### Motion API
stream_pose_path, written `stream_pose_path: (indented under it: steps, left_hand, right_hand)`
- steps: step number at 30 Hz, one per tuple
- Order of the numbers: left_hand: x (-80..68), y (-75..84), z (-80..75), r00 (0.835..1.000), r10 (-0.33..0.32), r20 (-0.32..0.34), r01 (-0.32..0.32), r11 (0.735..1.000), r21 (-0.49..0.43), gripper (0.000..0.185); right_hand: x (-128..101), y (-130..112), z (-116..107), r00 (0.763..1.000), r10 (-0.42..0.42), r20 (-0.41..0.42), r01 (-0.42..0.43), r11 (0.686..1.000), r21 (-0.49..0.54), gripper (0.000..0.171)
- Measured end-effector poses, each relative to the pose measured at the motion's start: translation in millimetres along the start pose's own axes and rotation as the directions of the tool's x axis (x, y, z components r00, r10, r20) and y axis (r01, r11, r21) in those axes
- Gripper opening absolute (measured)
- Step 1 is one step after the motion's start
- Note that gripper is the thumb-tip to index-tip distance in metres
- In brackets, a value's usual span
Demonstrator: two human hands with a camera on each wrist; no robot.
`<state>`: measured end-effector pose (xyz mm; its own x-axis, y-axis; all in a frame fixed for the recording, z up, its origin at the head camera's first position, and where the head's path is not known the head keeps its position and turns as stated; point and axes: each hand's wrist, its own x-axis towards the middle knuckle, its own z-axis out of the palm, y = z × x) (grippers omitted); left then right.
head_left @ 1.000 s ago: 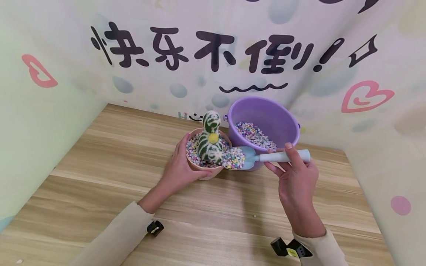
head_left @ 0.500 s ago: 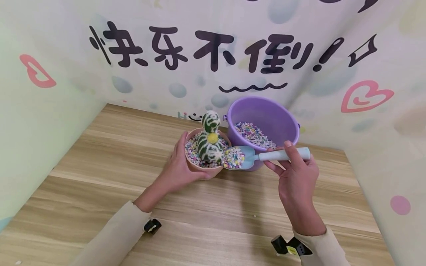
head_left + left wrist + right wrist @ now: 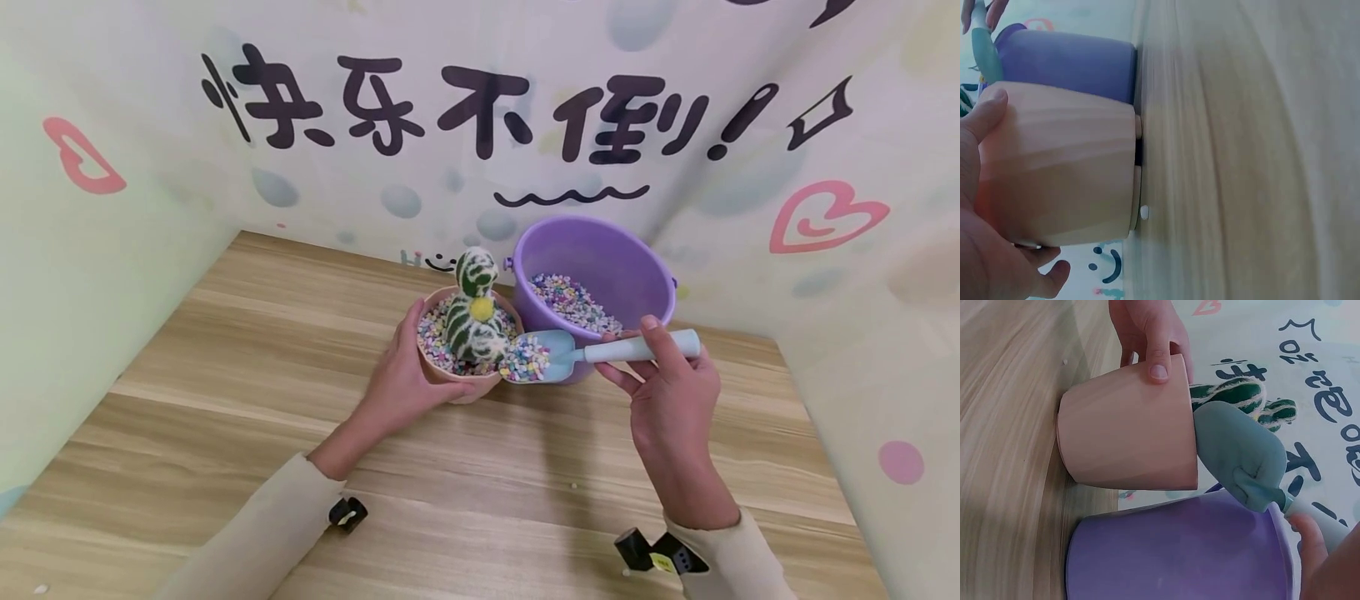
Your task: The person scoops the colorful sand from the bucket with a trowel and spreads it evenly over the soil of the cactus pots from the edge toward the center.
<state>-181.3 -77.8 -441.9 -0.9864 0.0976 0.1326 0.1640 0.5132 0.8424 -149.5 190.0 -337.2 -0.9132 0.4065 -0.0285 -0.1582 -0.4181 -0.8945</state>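
Observation:
A pink pot stands on the wooden table, filled with coloured pebbles around a green and white felt cactus. My left hand grips the pot's side and rim. My right hand holds the handle of a light blue scoop. The scoop's blade, heaped with pebbles, rests at the pot's right rim. A purple bucket, part filled with pebbles, stands right behind.
Printed wall panels with black characters and pink hearts close in the table at the back, left and right. A stray pebble lies on the wood near me. Bare wood stretches left and front of the pot.
The pot and cactus have tipped slightly towards the scoop. The scoop stays at the pot's rim, nudged a little left. Both hands keep their holds.

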Motion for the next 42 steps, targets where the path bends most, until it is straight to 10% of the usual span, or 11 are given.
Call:
stream_pose_path:
  steps: [17, 42]
  left_hand:
    - [-1.9, 3.1, 9.3, 0.996, -0.009, -0.093, 0.016, 0.997, 0.07, 0.131]
    - [-3.1, 8.9, 7.1, 0.996, -0.053, -0.065, 0.058, 0.996, 0.071, 0.133]
  right_hand:
    - [2.1, -1.7, 10.0, 0.999, -0.039, 0.026, 0.04, 0.998, -0.049, 0.036]
    - [3.4, -2.7, 21.5, 0.996, 0.03, 0.08, -0.023, 0.996, -0.087, 0.032]
